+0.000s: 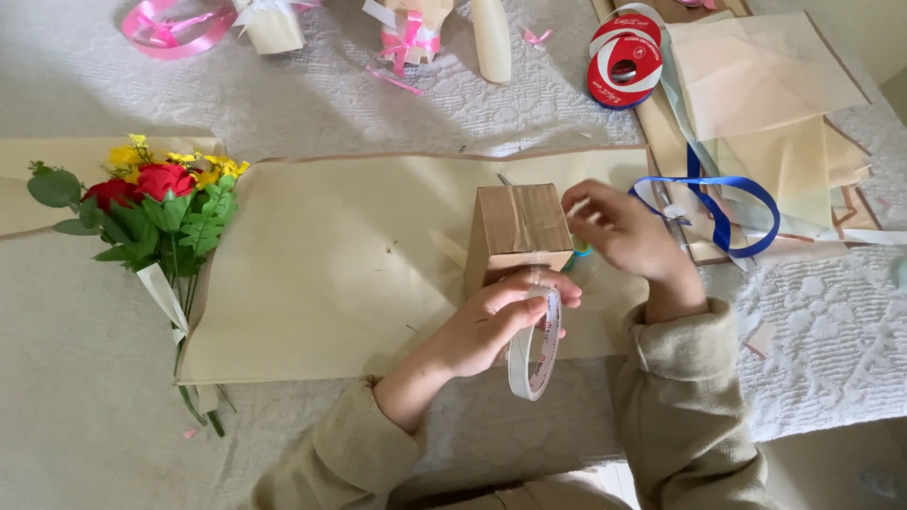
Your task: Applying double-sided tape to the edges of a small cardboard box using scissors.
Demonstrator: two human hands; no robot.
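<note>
Looking down from the head camera, this is a taping step on a wrapping job. A small brown box (518, 233), already wrapped in kraft paper, stands upright on a big sheet of tan paper (331, 264) spread over the desk (94, 444), which has a white textured cloth on it. The left hand (496, 321) is curled around a roll of tape (536, 345), thumb and fingers closed on its rim, with the roll held on edge right against the front of the box. The right hand (619, 227) is just beside the box's right side, fingers bent and pinched together near the top corner. I'd guess it's got the free tape end, but the strip is too thin and clear to be sure.

My read: the tape is being pulled out to fix a paper flap. The next move would need the strip pressed flat on the paper and then cut or torn cleanly.

Around it: a small bouquet (151, 203) of red and yellow flowers at left, a blue ribbon (732, 212) and loose paper sheets (756, 85) at right, a red ribbon spool (624, 61) and a pink ribbon spool (175, 26) up top.

Hard to tell: something teal peeks out behind the box under the right hand, mostly hidden. The top-edge items are cut off.
</note>
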